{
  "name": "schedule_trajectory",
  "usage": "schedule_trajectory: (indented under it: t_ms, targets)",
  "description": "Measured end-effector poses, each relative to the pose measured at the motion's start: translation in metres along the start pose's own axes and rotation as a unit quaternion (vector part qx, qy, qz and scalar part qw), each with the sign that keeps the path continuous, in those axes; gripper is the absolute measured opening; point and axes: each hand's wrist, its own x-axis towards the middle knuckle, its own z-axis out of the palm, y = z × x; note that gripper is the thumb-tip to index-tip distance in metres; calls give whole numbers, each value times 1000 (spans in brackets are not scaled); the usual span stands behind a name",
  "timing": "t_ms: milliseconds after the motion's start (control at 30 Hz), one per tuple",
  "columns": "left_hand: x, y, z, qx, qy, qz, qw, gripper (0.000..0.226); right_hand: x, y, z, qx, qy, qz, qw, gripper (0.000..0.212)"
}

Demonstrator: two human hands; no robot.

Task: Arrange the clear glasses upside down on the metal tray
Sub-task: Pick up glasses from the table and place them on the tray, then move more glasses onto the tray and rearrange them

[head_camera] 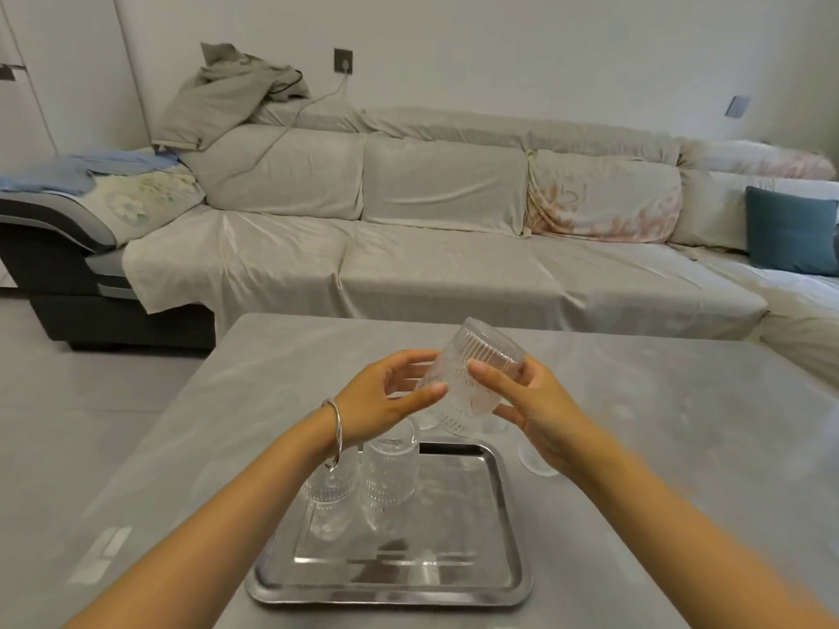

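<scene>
Two hands: right hand (pixel 529 401), left hand (pixel 386 397) grip tilted ribbed glass (pixel 472 374) above tray (pixel 504 515); no legible writing.

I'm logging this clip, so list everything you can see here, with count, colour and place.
Ribbed clear glass: one, held tilted above the table, beyond the tray.
Upside-down clear glasses: two, on the tray's far left part.
Other clear glasses: at least one, on the table right of the tray; partly hidden, count unsure.
Square metal tray: one, silver, near table edge.
Grey table: one.
Covered sofa: one, beige, behind the table.
Teal cushion: one, far right.
Silver bangle: one, left wrist.
Left hand: on the held glass.
Right hand: on the held glass.
</scene>
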Motion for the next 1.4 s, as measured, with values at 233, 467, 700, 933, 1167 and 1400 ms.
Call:
schedule_trajectory:
  t_ms: [233,467,700,933,1167,1400]
  targets:
    - [-3,-54,-12,225,28,-76,971,66,6,58,-8,-81,54,16,995,76]
    - [2,-72,-9,420,1,-89,903,79,5,105,-3,-104,38,40,993,60]
    - [2,-79,-9,387,9,-85,918,76,6,121,5,-95,38,50,994,77]
    - [1,-82,-9,355,24,-86,930,75,4,133,12,-92,31,55,994,82]
    - [0,-79,-9,351,21,-93,932,75,8,133,10,-86,21,49,995,79]
    - [0,-76,-8,349,16,-96,932,85,7,132,10,-96,3,46,994,81]
